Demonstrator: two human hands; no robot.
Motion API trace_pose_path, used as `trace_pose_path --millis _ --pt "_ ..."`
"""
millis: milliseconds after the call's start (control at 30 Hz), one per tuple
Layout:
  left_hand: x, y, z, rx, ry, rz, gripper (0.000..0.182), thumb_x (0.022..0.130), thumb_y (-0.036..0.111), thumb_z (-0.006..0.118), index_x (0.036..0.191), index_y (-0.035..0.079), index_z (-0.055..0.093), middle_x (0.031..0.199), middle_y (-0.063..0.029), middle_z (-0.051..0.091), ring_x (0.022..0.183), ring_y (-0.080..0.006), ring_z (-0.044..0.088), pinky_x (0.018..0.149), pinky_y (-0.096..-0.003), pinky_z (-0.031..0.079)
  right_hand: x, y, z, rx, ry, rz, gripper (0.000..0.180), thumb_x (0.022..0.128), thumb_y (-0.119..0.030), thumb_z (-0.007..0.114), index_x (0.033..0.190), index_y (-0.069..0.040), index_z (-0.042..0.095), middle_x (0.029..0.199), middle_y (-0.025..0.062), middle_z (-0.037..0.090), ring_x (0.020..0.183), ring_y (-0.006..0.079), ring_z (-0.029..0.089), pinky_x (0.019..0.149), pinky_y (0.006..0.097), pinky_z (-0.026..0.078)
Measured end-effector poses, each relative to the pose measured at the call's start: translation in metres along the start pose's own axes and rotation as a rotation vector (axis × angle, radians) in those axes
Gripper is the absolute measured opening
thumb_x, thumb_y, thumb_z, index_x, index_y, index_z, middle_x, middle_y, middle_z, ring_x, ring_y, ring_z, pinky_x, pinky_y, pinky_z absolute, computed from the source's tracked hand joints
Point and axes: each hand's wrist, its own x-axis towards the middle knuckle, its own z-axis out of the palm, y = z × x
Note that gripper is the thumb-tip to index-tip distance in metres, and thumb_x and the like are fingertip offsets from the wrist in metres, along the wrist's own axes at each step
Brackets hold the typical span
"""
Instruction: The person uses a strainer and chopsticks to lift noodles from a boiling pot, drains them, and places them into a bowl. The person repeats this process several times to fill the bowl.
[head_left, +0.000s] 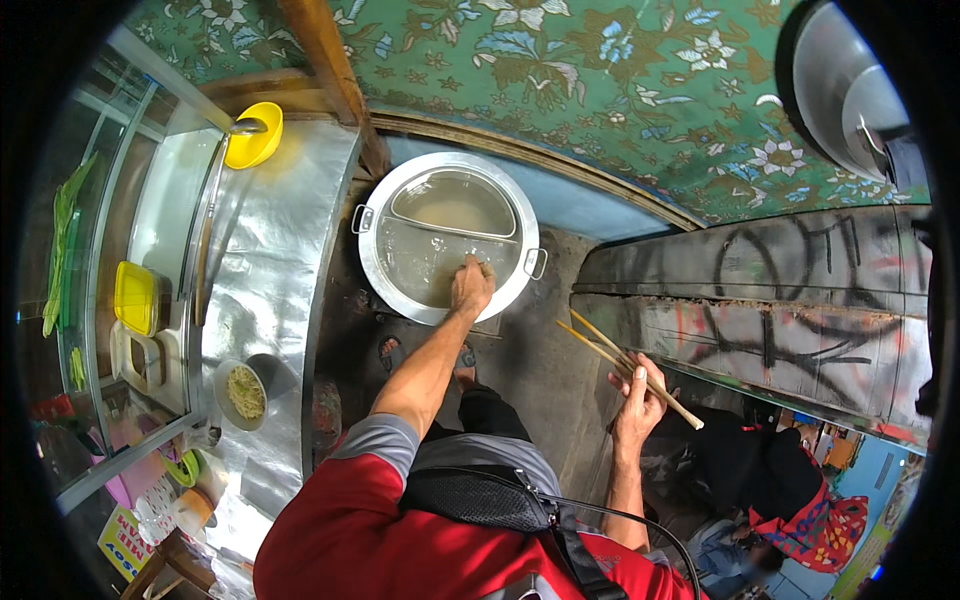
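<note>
Over the front half of a large round metal pot is my left hand, its fingers bunched close to the cloudy liquid; whether they pinch something cannot be made out. A divider splits the pot, and a half-round section lies at its back. My right hand grips a pair of long wooden chopsticks, tips pointing up and left, beside the pot. On the metal counter to the left stands a bowl of noodles. A yellow bowl and a long-handled ladle are further back.
A glass display case borders the metal counter at left, with a yellow-lidded container inside. A patterned green wall covering hangs behind the pot. A graffiti-marked panel stands at right. Another person is at lower right.
</note>
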Motion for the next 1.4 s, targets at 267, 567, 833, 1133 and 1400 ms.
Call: trace_pose_path --millis 267,567,833,1133,1400 --pt "0.054 -0.038 -0.043 -1.073 0.556 -0.81 0.014 0.099 0.015 0.069 0.104 0.003 0.063 0.083 -0.0134 0.073 0.066 -0.0255 0.071 0.063 -0.0397 0.059 0.002 -0.012 0.037 -0.021 -0.054 -0.004 0.033 0.111 -0.024 0.06 0.133 0.0 0.065 0.128 0.0165 0.07 0.105 0.0228 0.073 0.086 0.0398 0.069" --pt "0.1 -0.104 -0.093 -0.668 0.603 -0.403 0.022 0.097 0.018 0.069 0.106 -0.001 0.06 0.094 -0.0197 0.073 0.086 -0.0341 0.075 0.081 -0.0449 0.059 -0.006 -0.01 0.076 0.011 -0.098 0.048 0.028 0.111 -0.021 0.06 0.127 0.0 0.07 0.123 0.0146 0.069 0.11 0.0232 0.071 0.088 0.0413 0.069" --pt "0.001 -0.076 -0.231 -0.549 -0.151 0.014 0.013 0.109 0.013 0.058 0.115 0.002 0.059 0.096 -0.01 0.071 0.08 -0.021 0.078 0.067 -0.0295 0.063 -0.004 -0.006 0.074 0.058 -0.079 0.041 0.028 0.111 -0.02 0.06 0.128 0.0 0.069 0.122 0.0152 0.07 0.11 0.0231 0.071 0.088 0.04 0.068" --pt "-0.047 -0.03 -0.311 -0.393 -0.291 0.137 0.013 0.108 0.015 0.057 0.118 0.007 0.058 0.104 -0.0082 0.07 0.09 -0.0221 0.078 0.079 -0.0322 0.063 0.013 -0.002 0.052 0.147 -0.017 -0.017 0.026 0.111 -0.019 0.061 0.127 -0.001 0.069 0.124 0.013 0.07 0.11 0.021 0.071 0.088 0.0376 0.068" --pt "-0.047 -0.006 -0.199 0.231 -0.174 0.5 0.018 0.093 0.008 0.067 0.11 0.006 0.064 0.093 -0.0096 0.069 0.093 -0.024 0.075 0.079 -0.041 0.057 0.02 0.005 0.032 0.191 0.003 -0.016 0.026 0.111 -0.018 0.06 0.127 0.0 0.069 0.123 0.0136 0.07 0.109 0.0212 0.071 0.088 0.0372 0.068"
